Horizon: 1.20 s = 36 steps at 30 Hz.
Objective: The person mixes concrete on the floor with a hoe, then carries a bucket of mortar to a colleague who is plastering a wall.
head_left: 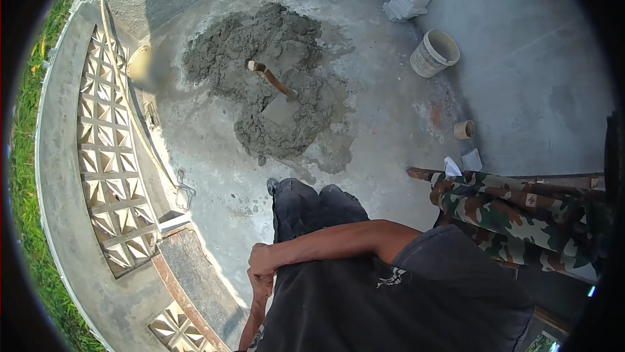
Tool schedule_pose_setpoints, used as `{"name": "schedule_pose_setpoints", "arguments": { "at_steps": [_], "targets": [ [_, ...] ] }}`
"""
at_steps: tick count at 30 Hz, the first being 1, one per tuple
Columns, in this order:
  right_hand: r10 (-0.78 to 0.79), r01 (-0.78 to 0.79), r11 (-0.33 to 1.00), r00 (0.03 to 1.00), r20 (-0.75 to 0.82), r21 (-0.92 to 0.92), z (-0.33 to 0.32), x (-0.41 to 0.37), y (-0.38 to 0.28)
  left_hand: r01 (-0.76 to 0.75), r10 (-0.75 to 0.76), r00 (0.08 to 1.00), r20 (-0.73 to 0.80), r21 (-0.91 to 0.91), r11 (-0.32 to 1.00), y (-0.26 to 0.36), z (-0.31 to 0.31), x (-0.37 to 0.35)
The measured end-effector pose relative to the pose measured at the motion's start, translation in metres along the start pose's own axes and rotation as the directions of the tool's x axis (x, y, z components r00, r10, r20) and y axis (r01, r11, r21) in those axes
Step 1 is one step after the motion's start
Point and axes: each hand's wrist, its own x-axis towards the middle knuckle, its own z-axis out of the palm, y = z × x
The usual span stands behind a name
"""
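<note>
Beside the left side of my dark shirt, my two hands meet. My right hand (pixel 262 260), its arm crossing my body, lies closed over my left hand (pixel 262 283), whose fingers are curled. Anything inside them is hidden from this angle. Out of their reach, a heap of wet grey mortar (pixel 260 36) spreads over the concrete floor. A hoe (pixel 278 84) stands in the heap, its wooden handle tilted up and its blade resting in the mortar.
A spattered bucket (pixel 430 56), white blocks (pixel 408 1) and a small pot (pixel 463 130) stand by the right wall. Camouflage clothing (pixel 508 202) hangs at right. A pale hose (pixel 133 114) runs along the left openwork parapet (pixel 107 150); a bent wire piece (pixel 185 192) lies below.
</note>
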Motion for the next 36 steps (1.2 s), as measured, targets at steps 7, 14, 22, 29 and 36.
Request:
{"name": "schedule_pose_setpoints", "arguments": {
  "at_steps": [7,14,22,29,36],
  "targets": [
    [0.09,-0.093,0.992,0.995,0.049,0.084,0.019,-0.005,0.019,0.122,-0.131,0.989,-0.071,-0.113,0.986,0.002,0.02,-0.006],
    [0.127,-0.135,0.99,0.978,0.164,0.037,0.017,-0.008,0.022,0.094,-0.094,0.996,-0.006,0.079,0.992,-0.059,-0.006,0.0],
    [0.073,-0.109,0.981,0.973,0.219,0.158,-0.007,-0.024,0.024,0.152,-0.154,0.981,-0.114,-0.025,0.988,-0.007,0.03,-0.014],
    [-0.094,0.09,0.995,0.992,0.087,0.047,-0.008,-0.033,0.025,0.571,-0.608,0.789,0.085,-0.464,0.677,0.026,0.021,-0.01],
    [-0.156,0.16,0.987,0.984,0.09,-0.032,0.005,-0.034,0.029,0.496,-0.413,0.855,0.312,-0.264,0.827,-0.019,-0.003,0.004]
  ]
}}
